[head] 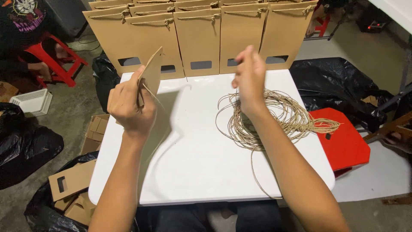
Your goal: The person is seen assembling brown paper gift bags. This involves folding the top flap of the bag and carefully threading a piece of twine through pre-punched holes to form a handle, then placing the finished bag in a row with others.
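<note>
My left hand [127, 103] grips a flat brown paper bag [151, 73], held upright on edge above the left part of the white table [201, 172]. A thin twine runs from the bag past my left fingers. My right hand [249, 77] is raised over the table's right half with its fingers pinched together; whether a strand is between them I cannot tell. Under and around my right wrist lies a loose coil of tan twine [283, 116], with one strand trailing off the table's front edge.
A row of finished brown paper bags [199, 38] with twine handles stands along the table's far edge. A red stool [343, 141] and black plastic bags [339, 81] sit on the right. On the left floor are flat bags [71, 180], a white basket [32, 102], and a seated person [25, 30].
</note>
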